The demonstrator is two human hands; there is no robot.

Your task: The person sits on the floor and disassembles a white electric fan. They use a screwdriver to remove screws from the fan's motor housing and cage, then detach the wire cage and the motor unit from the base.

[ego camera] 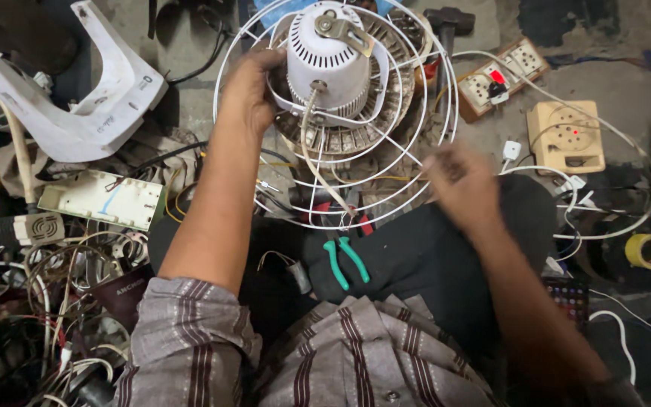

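A white fan motor housing [331, 64] sits inside a white wire fan guard [423, 98] on the floor in front of me. My left hand [249, 90] grips the left side of the motor housing. My right hand [463, 185] is blurred, hovering over the guard's lower right rim, fingers partly curled, and I cannot tell whether it holds anything. Pliers with green handles [344, 260] lie on my dark-trousered lap. A white cable [312, 158] runs from the motor down toward the pliers.
A wooden socket board [502, 75] and a beige socket box [566, 136] lie at the right with white cords. A yellow tape roll [642, 250] is at far right. White plastic fan parts [92, 105] and tangled wires [62, 294] crowd the left.
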